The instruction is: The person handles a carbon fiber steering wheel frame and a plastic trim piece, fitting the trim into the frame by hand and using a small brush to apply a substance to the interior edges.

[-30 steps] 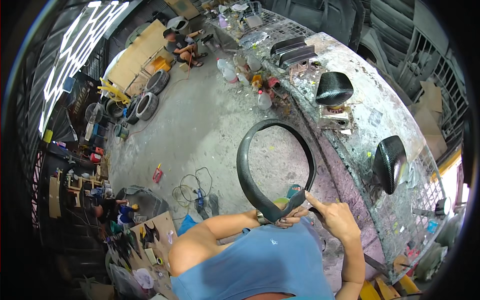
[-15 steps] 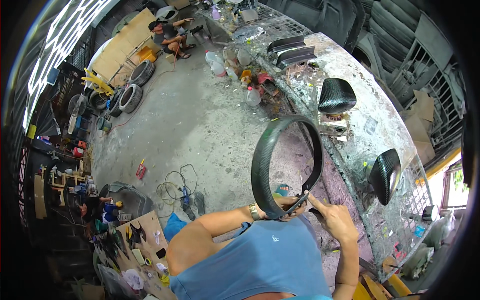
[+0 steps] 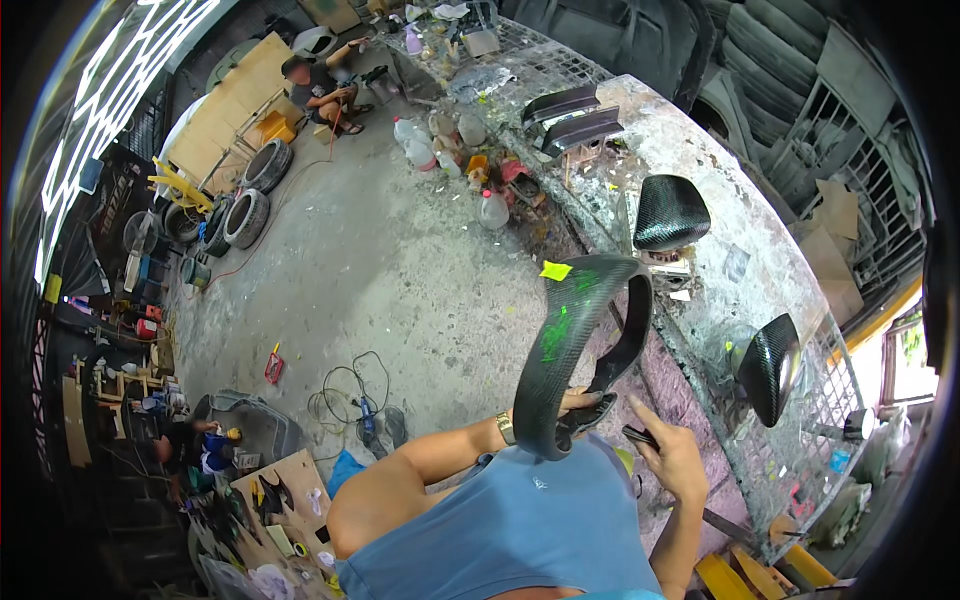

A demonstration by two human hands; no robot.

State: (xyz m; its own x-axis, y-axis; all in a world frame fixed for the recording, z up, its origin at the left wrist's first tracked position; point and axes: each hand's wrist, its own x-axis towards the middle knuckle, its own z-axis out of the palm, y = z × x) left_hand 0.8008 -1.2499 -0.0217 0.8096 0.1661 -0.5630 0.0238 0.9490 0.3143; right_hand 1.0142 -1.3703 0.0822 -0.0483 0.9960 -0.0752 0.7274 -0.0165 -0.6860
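Note:
My left hand point(image 3: 582, 400) grips the lower edge of a black carbon-fibre-weave ring-shaped trim piece point(image 3: 540, 375), held upright in front of my chest. The wide outer band of this piece bears bright green scrawled marks point(image 3: 553, 338) and a yellow tape tab point(image 3: 555, 270). Part of the left hand is hidden behind the band. Beside the ring's lower right, my right hand point(image 3: 674, 460) has its index finger stretched out while the other fingers curl round a small dark object point(image 3: 638, 437), whose kind I cannot make out. A gap separates the right fingertip from the ring.
On the stained workbench point(image 3: 745, 130) to my right stand two glossy carbon-weave mirror covers point(image 3: 672, 213) and two long black trim pieces point(image 3: 580, 132). Plastic jugs point(image 3: 492, 210), tyres point(image 3: 245, 218) and a corded blue tool point(image 3: 367, 420) lie on the floor. Another person point(image 3: 325, 95) squats at the far left.
The ring has turned and tilted, so its outer band with green marks and yellow tape now shows. My right fingertip has come away from its lower edge.

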